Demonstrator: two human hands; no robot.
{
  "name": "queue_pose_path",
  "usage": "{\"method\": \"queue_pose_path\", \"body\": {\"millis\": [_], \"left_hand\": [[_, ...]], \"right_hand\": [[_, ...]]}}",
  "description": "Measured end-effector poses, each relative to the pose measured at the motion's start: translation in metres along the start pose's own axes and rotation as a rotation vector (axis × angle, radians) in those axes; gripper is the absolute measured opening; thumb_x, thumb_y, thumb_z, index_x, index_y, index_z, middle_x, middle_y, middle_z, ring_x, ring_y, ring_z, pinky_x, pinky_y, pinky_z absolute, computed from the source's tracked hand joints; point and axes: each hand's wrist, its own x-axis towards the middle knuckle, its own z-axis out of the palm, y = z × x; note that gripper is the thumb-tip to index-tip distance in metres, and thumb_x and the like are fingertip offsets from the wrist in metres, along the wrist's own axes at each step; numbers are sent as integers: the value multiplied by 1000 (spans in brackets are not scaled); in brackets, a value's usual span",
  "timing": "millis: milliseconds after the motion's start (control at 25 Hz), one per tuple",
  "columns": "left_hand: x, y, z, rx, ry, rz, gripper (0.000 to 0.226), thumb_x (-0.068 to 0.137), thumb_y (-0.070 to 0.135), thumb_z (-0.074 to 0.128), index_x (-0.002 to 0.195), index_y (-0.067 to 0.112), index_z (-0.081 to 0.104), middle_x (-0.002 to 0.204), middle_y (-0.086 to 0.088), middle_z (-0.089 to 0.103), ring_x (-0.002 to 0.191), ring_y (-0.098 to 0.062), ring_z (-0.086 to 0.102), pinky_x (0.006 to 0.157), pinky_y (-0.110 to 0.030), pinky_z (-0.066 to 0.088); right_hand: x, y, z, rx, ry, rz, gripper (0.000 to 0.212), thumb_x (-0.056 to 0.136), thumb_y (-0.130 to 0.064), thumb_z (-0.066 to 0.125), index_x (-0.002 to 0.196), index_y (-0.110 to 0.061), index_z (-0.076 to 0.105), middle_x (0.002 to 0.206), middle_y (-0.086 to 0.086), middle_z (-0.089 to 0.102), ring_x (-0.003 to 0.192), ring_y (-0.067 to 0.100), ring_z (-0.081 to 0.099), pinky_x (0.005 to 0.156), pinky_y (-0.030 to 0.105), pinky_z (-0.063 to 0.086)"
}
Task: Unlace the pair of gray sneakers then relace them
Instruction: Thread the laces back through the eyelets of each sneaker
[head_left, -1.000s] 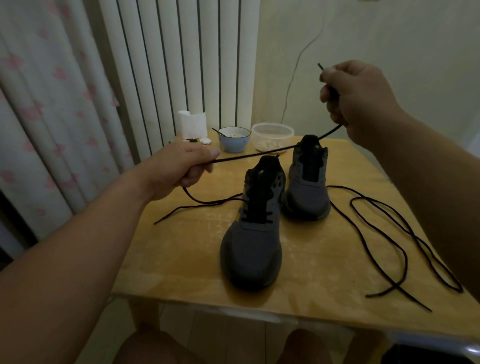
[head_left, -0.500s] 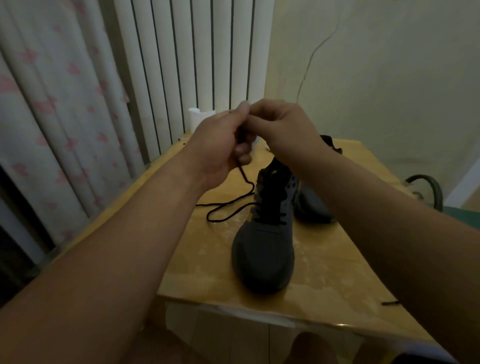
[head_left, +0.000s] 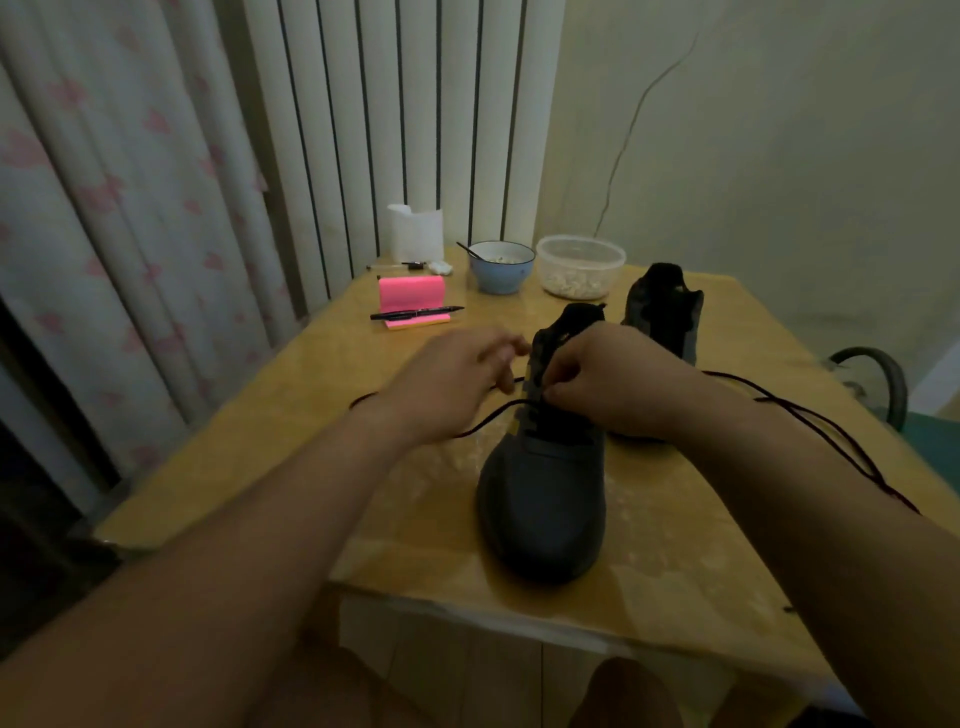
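Your right hand (head_left: 608, 387) pinches the lace (head_left: 488, 420) at the eyelets of the near sneaker (head_left: 543, 499), likely threading it, toe toward you on the table (head_left: 311, 415); left hand (head_left: 452, 382) blurred alongside, grip unclear; far sneaker (head_left: 662, 309) waits behind, spare lace (head_left: 763, 399) loose at right.

Over on the desk (head_left: 291, 415), a black pen (head_left: 415, 313) is lying across a pink sticky-note pad (head_left: 411, 296). Behind it, a blue bowl (head_left: 501, 273) is sitting with a utensil leaning inside, and a clear tub (head_left: 580, 265) is standing just beside it. A floral curtain (head_left: 104, 234) is hanging at left.
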Motion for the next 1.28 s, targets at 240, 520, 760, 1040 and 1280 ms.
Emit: {"method": "queue_pose_path", "body": {"millis": [240,520,760,1040,1280], "left_hand": [[-19,-29,35,-268,98,-13,7,104,17,63,100,21,67,84,6,69,70,0,59,65,-19,47],[-26,-23,35,-207,52,12,9,107,26,57,102,25,65,79,8,62,67,-2,54,63,-25,45],[-21,-14,23,150,-8,113,10,109,30,50,104,26,57,82,12,56,74,-9,53,64,-35,42],[0,0,9,413,-66,261,9,109,30,49,102,29,54,92,11,56,82,-13,54,71,-38,50],[-12,-13,27,-104,38,-3,12,104,41,60,111,31,62,102,13,63,97,-9,60,80,-29,49]], "right_hand": [[-7,12,12,49,57,-73,14,97,-28,72,110,-27,78,88,-18,65,86,-1,61,71,16,48],[-7,14,15,72,72,-85,15,97,-29,72,111,-27,77,85,-21,63,85,-5,61,71,15,47],[-8,15,17,62,86,-112,18,97,-28,71,114,-26,76,89,-19,64,90,1,64,79,22,55],[-6,14,22,37,111,-110,20,97,-29,70,117,-27,76,104,-10,72,94,8,66,85,35,59],[-4,10,25,-1,124,-108,13,99,-33,66,108,-31,76,96,-15,68,89,4,62,80,33,58]]}}
